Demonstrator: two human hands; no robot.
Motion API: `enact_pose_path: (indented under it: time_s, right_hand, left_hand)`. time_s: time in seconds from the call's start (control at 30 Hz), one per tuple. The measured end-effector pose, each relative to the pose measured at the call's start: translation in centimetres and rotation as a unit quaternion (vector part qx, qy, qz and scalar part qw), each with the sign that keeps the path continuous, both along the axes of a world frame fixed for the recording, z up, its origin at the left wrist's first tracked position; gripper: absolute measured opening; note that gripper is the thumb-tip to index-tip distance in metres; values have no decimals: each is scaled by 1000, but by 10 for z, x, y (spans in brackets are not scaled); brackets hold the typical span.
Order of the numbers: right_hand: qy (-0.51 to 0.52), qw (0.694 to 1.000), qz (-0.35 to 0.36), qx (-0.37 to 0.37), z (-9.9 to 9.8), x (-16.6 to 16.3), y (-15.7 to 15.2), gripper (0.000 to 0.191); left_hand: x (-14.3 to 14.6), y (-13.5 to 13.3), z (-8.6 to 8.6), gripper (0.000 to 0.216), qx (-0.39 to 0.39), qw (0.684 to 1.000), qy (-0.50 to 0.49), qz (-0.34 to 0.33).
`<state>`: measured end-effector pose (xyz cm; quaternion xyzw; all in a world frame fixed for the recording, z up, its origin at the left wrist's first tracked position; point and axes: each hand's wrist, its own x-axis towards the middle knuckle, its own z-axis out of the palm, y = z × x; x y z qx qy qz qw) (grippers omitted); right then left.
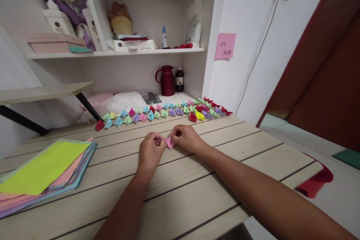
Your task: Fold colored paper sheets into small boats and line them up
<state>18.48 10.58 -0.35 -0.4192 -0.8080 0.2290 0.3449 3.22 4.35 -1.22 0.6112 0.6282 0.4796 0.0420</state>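
Between my two hands is a small folded pink paper [169,142], low over the middle of the striped tabletop [194,195]. My left hand [150,148] pinches its left side between thumb and fingers. From the right, my right hand [185,137] pinches the other side, with its fingers curled. The fingertips hide parts of the paper's edges. Behind the hands stand rows of small folded paper boats in many colours, among them a yellow boat [200,116], a red boat [99,125] and a purple boat [179,111].
A stack of coloured paper sheets [45,165] lies at the left. Beyond the boats are a clear plastic bag [125,102], a dark red jug [167,81] and a dark bottle [179,79]. A raised wooden shelf [42,93] stands on black legs at the left.
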Motion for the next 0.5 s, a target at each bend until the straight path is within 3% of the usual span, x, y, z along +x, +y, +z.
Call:
enact_pose_path:
  time_s: [0.27, 0.5]
  right_hand:
    - [3, 999, 31, -13, 2, -1, -5, 9]
    - [-19, 999, 38, -9, 6, -1, -7, 11]
  left_hand:
    - [-1, -1, 3, 13, -37, 996, -27, -81]
    - [-1, -3, 7, 16, -72, 991, -15, -114]
